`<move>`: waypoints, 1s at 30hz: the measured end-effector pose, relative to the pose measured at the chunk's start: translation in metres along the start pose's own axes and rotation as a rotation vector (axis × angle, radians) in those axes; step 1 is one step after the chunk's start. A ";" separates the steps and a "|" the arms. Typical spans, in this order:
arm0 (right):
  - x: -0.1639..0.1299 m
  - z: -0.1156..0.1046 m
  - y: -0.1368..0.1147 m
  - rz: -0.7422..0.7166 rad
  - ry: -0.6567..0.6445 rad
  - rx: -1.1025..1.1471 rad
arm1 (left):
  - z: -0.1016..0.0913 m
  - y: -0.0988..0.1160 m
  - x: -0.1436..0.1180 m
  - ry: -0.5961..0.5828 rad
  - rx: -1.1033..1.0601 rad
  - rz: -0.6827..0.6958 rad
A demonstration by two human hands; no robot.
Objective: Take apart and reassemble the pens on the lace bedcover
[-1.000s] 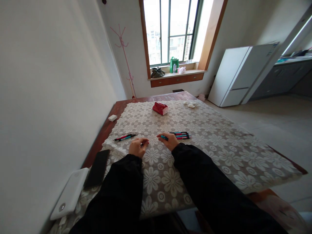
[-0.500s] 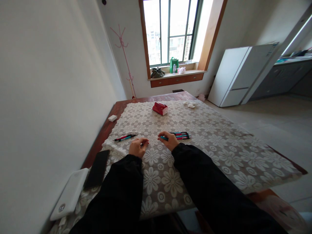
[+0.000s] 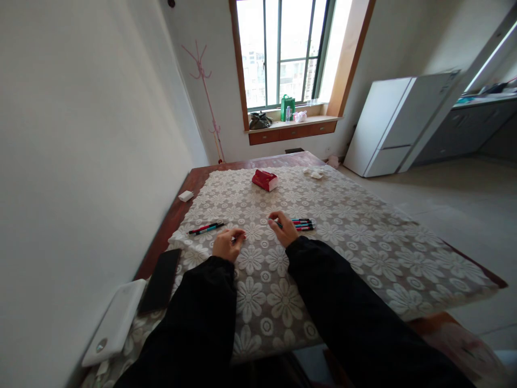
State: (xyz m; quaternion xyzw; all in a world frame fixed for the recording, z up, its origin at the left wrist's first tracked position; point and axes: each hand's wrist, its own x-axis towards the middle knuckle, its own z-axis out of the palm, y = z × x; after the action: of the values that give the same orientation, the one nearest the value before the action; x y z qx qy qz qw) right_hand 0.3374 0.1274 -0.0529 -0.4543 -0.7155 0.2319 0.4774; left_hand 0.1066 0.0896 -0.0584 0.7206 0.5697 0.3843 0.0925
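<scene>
Lacy white floral cloth [image 3: 323,242] over glossy dark wood table [image 3: 177,210], smooth plastic pens [image 3: 301,224], glossy black phone [image 3: 160,280] at eight o'clock, matt black cloth sleeves [image 3: 323,291]

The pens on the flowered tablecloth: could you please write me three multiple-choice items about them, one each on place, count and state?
1. Where does the red box lie?
A. beyond the hands, toward the window
B. on the floor
C. on the phone

2. How many pens lie in the pair by the left hand?
A. five
B. two
C. none

3. How is the right hand placed?
A. raised high above the table
B. at the pile of pens, fingers bent
C. flat on the phone

Answers: 1 A, the box sits on the tablecloth farther up the table. 2 B, one red and one teal pen lie side by side. 3 B, its fingers curl at the pile's near end.
</scene>
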 end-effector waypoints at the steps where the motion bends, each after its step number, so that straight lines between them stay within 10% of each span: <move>1: 0.001 -0.002 0.001 0.001 0.008 -0.024 | 0.000 0.000 0.000 0.001 -0.002 0.000; 9: 0.000 -0.007 0.000 -0.112 -0.099 -0.370 | -0.003 0.005 0.001 -0.008 0.008 -0.005; 30: -0.003 -0.005 -0.007 -0.226 -0.149 -0.384 | -0.002 0.001 -0.001 -0.033 0.028 0.009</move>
State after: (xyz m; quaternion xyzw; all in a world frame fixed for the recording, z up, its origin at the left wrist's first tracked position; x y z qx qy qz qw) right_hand 0.3396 0.1208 -0.0472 -0.4354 -0.8261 0.0699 0.3509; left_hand 0.1063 0.0880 -0.0568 0.7307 0.5701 0.3646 0.0902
